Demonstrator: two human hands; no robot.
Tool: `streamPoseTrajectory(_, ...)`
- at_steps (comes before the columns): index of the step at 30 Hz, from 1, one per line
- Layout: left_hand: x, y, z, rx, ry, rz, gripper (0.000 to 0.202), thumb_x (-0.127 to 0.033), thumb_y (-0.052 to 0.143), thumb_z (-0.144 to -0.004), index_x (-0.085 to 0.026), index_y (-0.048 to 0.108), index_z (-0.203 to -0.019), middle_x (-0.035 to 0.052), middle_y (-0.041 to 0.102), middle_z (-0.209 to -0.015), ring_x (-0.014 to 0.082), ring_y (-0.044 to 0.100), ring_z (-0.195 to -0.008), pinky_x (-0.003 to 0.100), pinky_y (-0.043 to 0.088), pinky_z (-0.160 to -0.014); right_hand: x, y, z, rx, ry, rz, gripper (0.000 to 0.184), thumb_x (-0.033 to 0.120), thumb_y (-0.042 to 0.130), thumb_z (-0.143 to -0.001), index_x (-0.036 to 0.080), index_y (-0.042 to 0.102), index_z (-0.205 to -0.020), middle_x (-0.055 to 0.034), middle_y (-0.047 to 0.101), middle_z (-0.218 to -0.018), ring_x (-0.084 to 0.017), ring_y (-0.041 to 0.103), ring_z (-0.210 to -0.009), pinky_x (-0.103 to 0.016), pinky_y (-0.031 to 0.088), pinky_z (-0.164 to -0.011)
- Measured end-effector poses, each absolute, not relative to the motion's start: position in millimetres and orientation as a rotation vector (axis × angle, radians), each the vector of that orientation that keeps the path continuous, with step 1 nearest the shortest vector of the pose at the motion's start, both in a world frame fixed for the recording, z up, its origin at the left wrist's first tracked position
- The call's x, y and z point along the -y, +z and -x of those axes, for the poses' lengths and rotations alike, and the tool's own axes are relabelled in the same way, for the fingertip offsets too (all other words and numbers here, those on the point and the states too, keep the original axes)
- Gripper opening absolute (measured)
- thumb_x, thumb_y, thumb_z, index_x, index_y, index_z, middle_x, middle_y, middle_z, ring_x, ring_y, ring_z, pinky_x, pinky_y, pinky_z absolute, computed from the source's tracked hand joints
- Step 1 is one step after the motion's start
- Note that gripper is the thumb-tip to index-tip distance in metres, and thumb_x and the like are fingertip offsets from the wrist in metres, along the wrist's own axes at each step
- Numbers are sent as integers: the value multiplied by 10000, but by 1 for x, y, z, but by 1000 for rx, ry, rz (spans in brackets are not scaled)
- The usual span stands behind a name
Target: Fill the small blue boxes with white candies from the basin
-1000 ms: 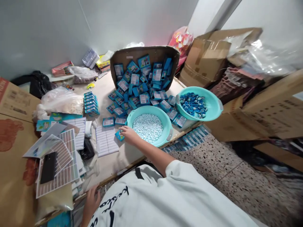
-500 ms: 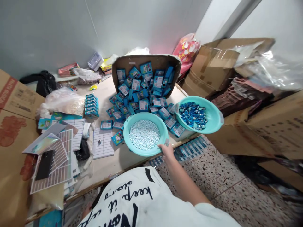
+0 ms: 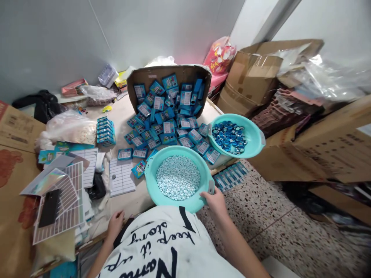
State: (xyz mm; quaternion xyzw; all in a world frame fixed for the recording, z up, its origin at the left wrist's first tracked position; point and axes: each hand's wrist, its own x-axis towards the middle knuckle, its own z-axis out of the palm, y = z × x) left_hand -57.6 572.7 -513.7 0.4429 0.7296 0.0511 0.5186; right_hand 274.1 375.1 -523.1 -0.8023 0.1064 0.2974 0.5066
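Note:
My right hand (image 3: 216, 202) grips the right handle of a turquoise plastic basin (image 3: 151, 190), thumb over the rim. Inside lie many small pale-blue pellet-like pieces (image 3: 178, 177). The basin is close to my shirt, at the table's front edge. My left hand (image 3: 116, 221) is low at the table's front edge, left of the basin. Its fingers are loosely bent and apart, and no object shows in them. Behind the basin, small blue printed boxes (image 3: 168, 127) spill from a tipped carton (image 3: 171, 69). A second turquoise basin (image 3: 255, 141) holds shiny blue round pieces (image 3: 228, 137).
Left of the basin lie a lined white sheet (image 3: 123, 179), a stack of blue boxes (image 3: 106, 131) and plastic bags (image 3: 74, 127). A dark phone-like slab (image 3: 50, 207) rests on printed sheets. Cardboard boxes (image 3: 319, 143) crowd the right side.
The basin of pale pieces has come toward my body, held by my right hand. My left hand has risen into view at the table edge.

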Motion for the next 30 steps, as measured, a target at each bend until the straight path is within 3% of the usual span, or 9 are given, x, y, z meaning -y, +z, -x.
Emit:
streamPoseTrajectory(4, -578, -529, 7, -1516, 198, -1052, 422, -431, 368, -1028, -261, 576, -1353, 118, 668, -1361, 245, 655, -1240, 372, 587, -901, -395, -515, -289, -194, 796, 1916, 401, 198, 651, -432, 181, 625, -832, 38, 597, -664, -140, 524, -589, -232, 444, -503)
streamPoseTrajectory(7, -590, -530, -40, -1300, 331, -1195, 589, -446, 515, -950, -306, 432, -1517, 95, 594, -1473, 232, 598, -1323, 386, 553, -1002, -428, -516, -296, -102, 852, 1920, 362, 187, 685, -439, 189, 611, -793, 26, 606, -677, -150, 552, -621, -226, 458, -504)
streamPoseTrajectory(9, -602, -525, -56, -1264, 402, -1293, 715, -346, 690, -809, -274, 484, -1490, 95, 575, -1485, 244, 551, -1368, 384, 490, -1099, -449, -515, -294, -54, 893, 1920, 348, 209, 702, -469, 197, 593, -800, 16, 613, -701, -158, 575, -636, -230, 479, -504)
streamPoseTrajectory(12, -618, -509, -51, -1312, 471, -1404, 772, -204, 735, -673, -213, 566, -1426, 106, 606, -1429, 271, 579, -1313, 387, 467, -1123, -469, -509, -286, 2, 991, 1898, 349, 250, 705, -521, 201, 584, -845, -5, 631, -745, -173, 614, -642, -261, 533, -512)
streamPoseTrajectory(17, -622, -476, -10, -1525, 643, -1589, 740, -178, 673, -697, -185, 562, -1428, 99, 700, -1255, 246, 687, -1075, 353, 561, -976, -494, -497, -267, 148, 1174, 1857, 285, 252, 667, -586, 206, 562, -847, -1, 631, -696, -170, 634, -587, -268, 556, -489)
streamPoseTrajectory(23, -616, -454, 32, -1702, 911, -1477, 718, -165, 612, -716, -149, 542, -1431, 148, 611, -1422, 279, 622, -1258, 397, 499, -1096, -546, -477, -237, 539, 1335, 1825, 168, 247, 618, -653, 205, 516, -779, 40, 546, -502, -148, 562, -415, -234, 459, -388)
streamPoseTrajectory(30, -579, -463, 72, -1890, 1040, -1380, 632, -209, 604, -734, -177, 582, -1365, 129, 601, -1440, 276, 568, -1347, 401, 441, -1165, -573, -476, -203, 773, 1359, 1744, 269, 276, 624, -686, 226, 498, -918, 72, 562, -599, -145, 573, -462, -238, 466, -400)
